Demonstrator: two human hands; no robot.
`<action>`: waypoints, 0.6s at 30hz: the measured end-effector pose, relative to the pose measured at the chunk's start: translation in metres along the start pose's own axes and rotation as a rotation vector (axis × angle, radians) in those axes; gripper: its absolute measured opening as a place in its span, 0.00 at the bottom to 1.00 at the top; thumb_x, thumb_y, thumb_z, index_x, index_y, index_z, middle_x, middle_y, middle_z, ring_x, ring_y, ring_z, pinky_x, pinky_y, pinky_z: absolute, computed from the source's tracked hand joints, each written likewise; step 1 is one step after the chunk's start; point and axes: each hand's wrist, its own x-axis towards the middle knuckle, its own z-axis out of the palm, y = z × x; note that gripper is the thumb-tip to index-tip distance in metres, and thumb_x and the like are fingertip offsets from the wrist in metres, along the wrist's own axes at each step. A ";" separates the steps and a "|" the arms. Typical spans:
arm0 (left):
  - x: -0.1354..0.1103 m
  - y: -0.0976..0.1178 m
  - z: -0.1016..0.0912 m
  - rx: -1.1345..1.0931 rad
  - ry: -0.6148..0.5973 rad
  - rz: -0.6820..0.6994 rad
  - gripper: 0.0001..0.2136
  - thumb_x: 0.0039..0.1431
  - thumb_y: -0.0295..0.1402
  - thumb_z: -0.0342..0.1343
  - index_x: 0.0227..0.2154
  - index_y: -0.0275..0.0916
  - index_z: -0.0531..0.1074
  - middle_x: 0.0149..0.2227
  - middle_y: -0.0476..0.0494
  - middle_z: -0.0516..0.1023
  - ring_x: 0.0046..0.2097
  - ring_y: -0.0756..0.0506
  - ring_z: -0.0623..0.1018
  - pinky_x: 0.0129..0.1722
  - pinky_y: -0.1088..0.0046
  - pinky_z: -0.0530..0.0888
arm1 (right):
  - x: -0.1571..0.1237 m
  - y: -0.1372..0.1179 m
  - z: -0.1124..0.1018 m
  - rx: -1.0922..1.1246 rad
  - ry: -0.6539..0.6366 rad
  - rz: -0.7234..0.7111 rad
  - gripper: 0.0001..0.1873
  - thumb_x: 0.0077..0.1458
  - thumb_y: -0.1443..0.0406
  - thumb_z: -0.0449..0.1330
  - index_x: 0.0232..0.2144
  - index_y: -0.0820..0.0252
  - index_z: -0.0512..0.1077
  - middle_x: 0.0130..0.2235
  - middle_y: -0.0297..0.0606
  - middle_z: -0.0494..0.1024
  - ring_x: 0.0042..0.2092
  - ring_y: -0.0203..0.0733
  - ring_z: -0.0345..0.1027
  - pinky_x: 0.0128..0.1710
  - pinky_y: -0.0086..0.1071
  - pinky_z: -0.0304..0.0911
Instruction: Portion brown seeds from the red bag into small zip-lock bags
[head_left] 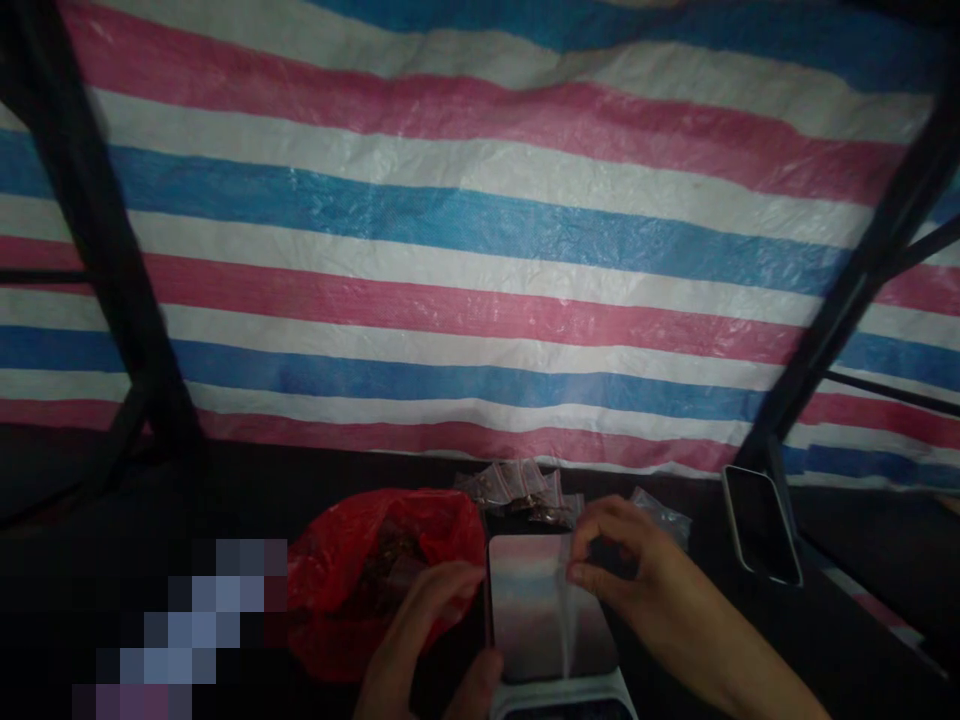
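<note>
The background is filled by a sheet (480, 230) striped in red, white and blue. The foreground is taken up by a dark tabletop (232, 490), flanked by a black frame (116, 230). On the tabletop, left of centre, a crumpled red plastic bag (322, 565) is seen open, with brownish contents visible inside. Just right of it a scale (525, 625) is placed, stripes being reflected in its shiny plate. The left hand (401, 640) is held in front of the red plastic bag, thumb and fingers spread apart; contact with the bag cannot be determined. The right hand (641, 560) is positioned over the plate's right side, thumb and fingertip pinched on a clear plastic film. A phone (763, 525) is propped near the frame at right. Small packets (517, 485) with brownish contents are grouped behind the scale; a clear bag (664, 517) is located beyond the right hand. The clear plastic film (567, 630) is seen edge-on as a narrow pale strip above the plate.
</note>
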 end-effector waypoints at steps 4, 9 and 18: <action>0.009 0.002 -0.001 -0.232 -0.359 -0.165 0.32 0.56 0.68 0.57 0.45 0.46 0.85 0.47 0.38 0.88 0.49 0.35 0.85 0.50 0.61 0.83 | -0.009 -0.045 0.035 0.378 -0.308 -0.047 0.11 0.48 0.76 0.66 0.28 0.54 0.73 0.40 0.29 0.75 0.43 0.38 0.72 0.44 0.27 0.64; 0.013 0.009 -0.021 -0.470 -0.390 -0.412 0.24 0.59 0.59 0.63 0.33 0.41 0.83 0.34 0.45 0.84 0.38 0.43 0.83 0.42 0.68 0.80 | -0.006 -0.052 0.059 0.355 -0.294 -0.085 0.14 0.49 0.79 0.65 0.28 0.55 0.74 0.42 0.29 0.77 0.47 0.38 0.72 0.48 0.27 0.63; 0.021 0.017 -0.070 -0.371 0.091 -0.524 0.25 0.49 0.57 0.71 0.42 0.45 0.82 0.37 0.47 0.87 0.42 0.41 0.86 0.44 0.69 0.82 | 0.029 -0.065 0.109 0.115 -0.109 -0.184 0.08 0.63 0.70 0.62 0.41 0.53 0.79 0.49 0.36 0.82 0.53 0.46 0.73 0.58 0.37 0.62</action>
